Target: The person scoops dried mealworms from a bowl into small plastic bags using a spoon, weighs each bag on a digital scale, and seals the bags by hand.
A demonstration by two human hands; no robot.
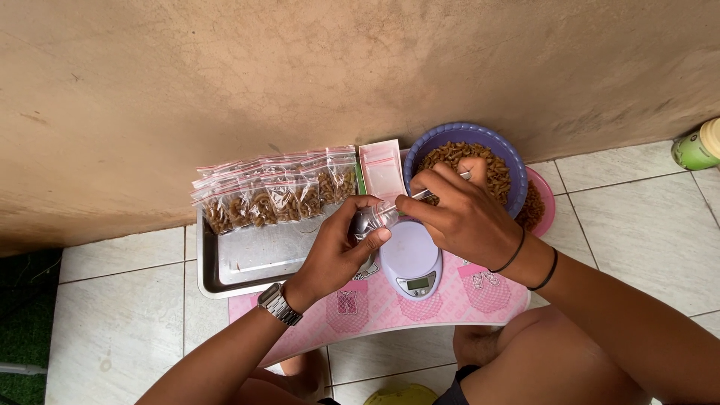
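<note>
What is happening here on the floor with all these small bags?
A person sits on a tiled floor at a low pink table. The left hand holds a small clear bag open above a small digital scale. The right hand holds a spoon at the bag's mouth. Behind it is a blue bowl of brown pieces. A metal tray on the left carries a row of filled bags against the wall.

small clear plastic bag held open above the round scale.
</note>
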